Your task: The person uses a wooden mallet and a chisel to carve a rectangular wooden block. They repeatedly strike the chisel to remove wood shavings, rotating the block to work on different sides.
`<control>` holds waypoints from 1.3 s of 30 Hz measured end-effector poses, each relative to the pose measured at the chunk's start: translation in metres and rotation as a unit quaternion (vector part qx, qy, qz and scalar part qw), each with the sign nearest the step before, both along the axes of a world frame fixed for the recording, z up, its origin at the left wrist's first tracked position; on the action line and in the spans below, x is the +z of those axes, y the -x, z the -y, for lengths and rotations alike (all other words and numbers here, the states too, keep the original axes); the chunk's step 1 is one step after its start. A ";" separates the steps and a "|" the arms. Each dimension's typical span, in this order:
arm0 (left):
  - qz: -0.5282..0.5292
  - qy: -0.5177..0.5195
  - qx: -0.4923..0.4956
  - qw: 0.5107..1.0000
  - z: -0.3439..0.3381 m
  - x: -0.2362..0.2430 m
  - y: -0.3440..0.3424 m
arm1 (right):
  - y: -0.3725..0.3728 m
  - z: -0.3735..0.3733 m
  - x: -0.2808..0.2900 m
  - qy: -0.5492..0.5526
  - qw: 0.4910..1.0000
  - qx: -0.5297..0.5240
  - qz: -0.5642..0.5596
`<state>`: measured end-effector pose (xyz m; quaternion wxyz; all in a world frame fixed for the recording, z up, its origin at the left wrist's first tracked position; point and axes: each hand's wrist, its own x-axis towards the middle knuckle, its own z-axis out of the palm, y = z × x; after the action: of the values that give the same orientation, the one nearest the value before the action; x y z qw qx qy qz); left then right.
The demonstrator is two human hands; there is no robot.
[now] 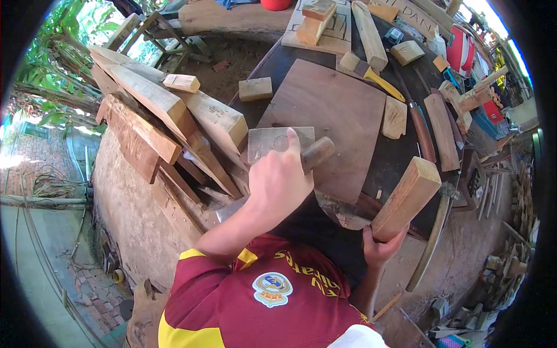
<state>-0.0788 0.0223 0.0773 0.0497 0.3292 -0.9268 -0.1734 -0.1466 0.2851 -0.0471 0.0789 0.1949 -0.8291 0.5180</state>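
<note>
My left hand grips a round wooden handle, its index finger extended over a flat pale block with a pencilled ring on it. Part of a grey metal piece shows below that hand; whether it joins the handle is unclear. My right hand holds a squared length of wood by its lower end, tilted up to the right. The pale block lies at the left edge of a brown board, beside a small wooden block.
Long planks and beams lean at left. The dark bench carries offcuts, a yellow-handled brush, a long wooden-handled tool and a red case. A pole rests along the right side.
</note>
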 end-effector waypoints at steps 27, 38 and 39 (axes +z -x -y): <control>-0.358 -0.084 -0.341 0.865 -0.008 0.021 0.046 | 0.000 0.003 0.004 -0.119 0.984 -0.049 -0.124; -0.378 -0.082 -0.261 0.885 -0.008 0.029 0.054 | 0.002 -0.006 -0.010 -0.089 0.994 -0.049 -0.037; -0.384 -0.082 -0.256 0.883 -0.008 0.029 0.054 | 0.002 -0.005 -0.008 -0.081 0.995 -0.048 -0.028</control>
<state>-0.1332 0.0300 0.1061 0.3288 -0.0095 -0.8696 -0.3681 -0.1491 0.2905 -0.0548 0.1107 0.1754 -0.8743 0.4389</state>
